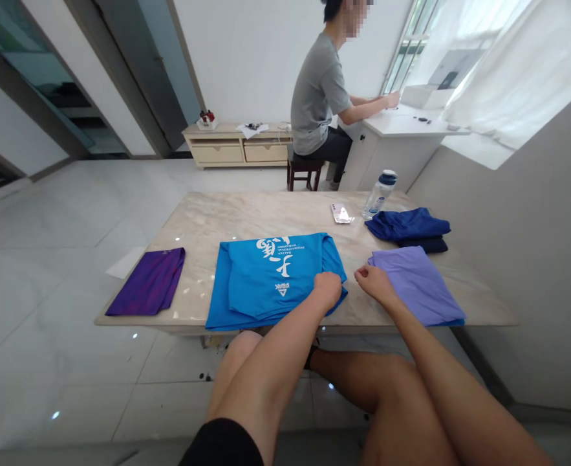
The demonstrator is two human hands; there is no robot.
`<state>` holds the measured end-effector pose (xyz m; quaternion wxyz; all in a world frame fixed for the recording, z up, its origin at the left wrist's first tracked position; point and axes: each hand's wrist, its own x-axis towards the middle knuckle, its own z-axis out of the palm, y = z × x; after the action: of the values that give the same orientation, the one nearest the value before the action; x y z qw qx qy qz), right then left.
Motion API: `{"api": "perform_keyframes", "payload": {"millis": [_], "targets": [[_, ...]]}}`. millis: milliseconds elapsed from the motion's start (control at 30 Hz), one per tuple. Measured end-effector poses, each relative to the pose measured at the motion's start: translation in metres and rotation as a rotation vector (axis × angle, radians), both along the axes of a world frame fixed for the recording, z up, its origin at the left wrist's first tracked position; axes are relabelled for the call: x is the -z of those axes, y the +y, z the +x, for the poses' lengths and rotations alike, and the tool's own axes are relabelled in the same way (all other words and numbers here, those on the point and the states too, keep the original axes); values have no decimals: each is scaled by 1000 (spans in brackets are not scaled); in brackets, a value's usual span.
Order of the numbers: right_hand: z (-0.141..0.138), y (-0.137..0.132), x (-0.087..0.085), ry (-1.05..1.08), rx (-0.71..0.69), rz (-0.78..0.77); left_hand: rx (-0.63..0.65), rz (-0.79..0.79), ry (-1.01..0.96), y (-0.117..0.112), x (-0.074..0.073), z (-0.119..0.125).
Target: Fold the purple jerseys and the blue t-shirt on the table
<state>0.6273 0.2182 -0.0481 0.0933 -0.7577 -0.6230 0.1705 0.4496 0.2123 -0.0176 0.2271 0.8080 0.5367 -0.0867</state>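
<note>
A bright blue T-shirt (256, 278) with white lettering lies partly folded on the marble-topped table, its right side bunched. My left hand (328, 290) is closed on the shirt's right edge; its fingertips are partly hidden. Just to the right, my right hand (375, 283) has its fingers curled together, with nothing visible in them. It is apart from the blue shirt and beside the left edge of a folded lavender garment (423, 285). Some blue cloth shows under the lavender one's lower right corner.
A folded purple garment (147, 281) lies at the table's left end. Dark blue clothes (409, 224) are piled at the right, near a water bottle (379, 194) and a phone (340, 213). Beyond the table (202, 217), a person (317, 97) sits at a white desk (401, 123).
</note>
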Motion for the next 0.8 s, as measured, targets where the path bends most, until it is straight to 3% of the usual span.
{"api": "perform_keyframes", "payload": {"millis": [267,433,600,700,800], "targets": [[-5,2,-7,-1,3,4,139,-90,-74,-22,-12,-28],[-20,2,-13,5,-43,-14,23,-51,-64,-42,-22,-29],[-28,4,-12,70,-39,-57,-122,-9,-121,-71,-5,-11],[-30,2,-10,188,51,-115,-209,10,-187,-85,6,-4],[-31,-4,-10,256,154,-161,-236,-24,-239,-87,7,-10]]}}
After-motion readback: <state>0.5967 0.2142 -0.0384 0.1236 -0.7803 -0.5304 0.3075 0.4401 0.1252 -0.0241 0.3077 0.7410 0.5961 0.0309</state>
